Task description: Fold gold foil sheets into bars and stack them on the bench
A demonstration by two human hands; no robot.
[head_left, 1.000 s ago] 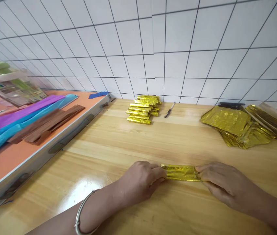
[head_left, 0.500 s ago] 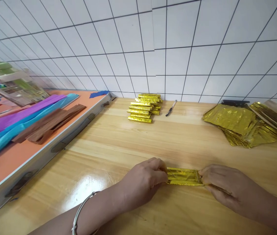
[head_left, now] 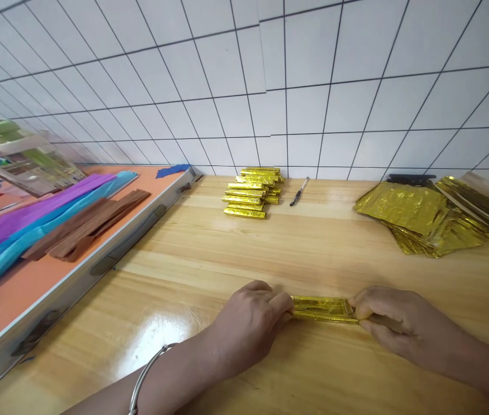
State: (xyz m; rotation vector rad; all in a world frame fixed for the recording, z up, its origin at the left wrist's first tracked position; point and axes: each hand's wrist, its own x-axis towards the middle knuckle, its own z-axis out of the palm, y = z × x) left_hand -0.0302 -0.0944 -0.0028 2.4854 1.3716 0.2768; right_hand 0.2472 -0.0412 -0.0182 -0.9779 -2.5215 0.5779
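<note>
A strip of gold foil (head_left: 324, 309) lies folded on the wooden table (head_left: 184, 253), its near edge doubled over in a narrow band. My left hand (head_left: 253, 320) pinches its left end, the fingertips partly hidden behind the knuckles. At the right end, my right hand (head_left: 389, 320) grips the foil between thumb and fingers. Beyond my hands, several slim folded gold strips (head_left: 251, 196) are piled near the wall. Farther right is a loose stack of flat gold foil sheets (head_left: 413, 210).
A black-tipped pen (head_left: 299, 192) lies by the tiled wall (head_left: 313, 104). On the left, an orange-topped board (head_left: 110, 230) with a raised edge carries purple paper (head_left: 41, 202), blue paper (head_left: 23, 230), brown paper (head_left: 84, 227) and a clear jug with a green lid (head_left: 28, 155).
The gold foil's near edge has been folded over, leaving the strip narrower. Both hands stay at its ends, their fingers shifted slightly. The view has moved a little.
</note>
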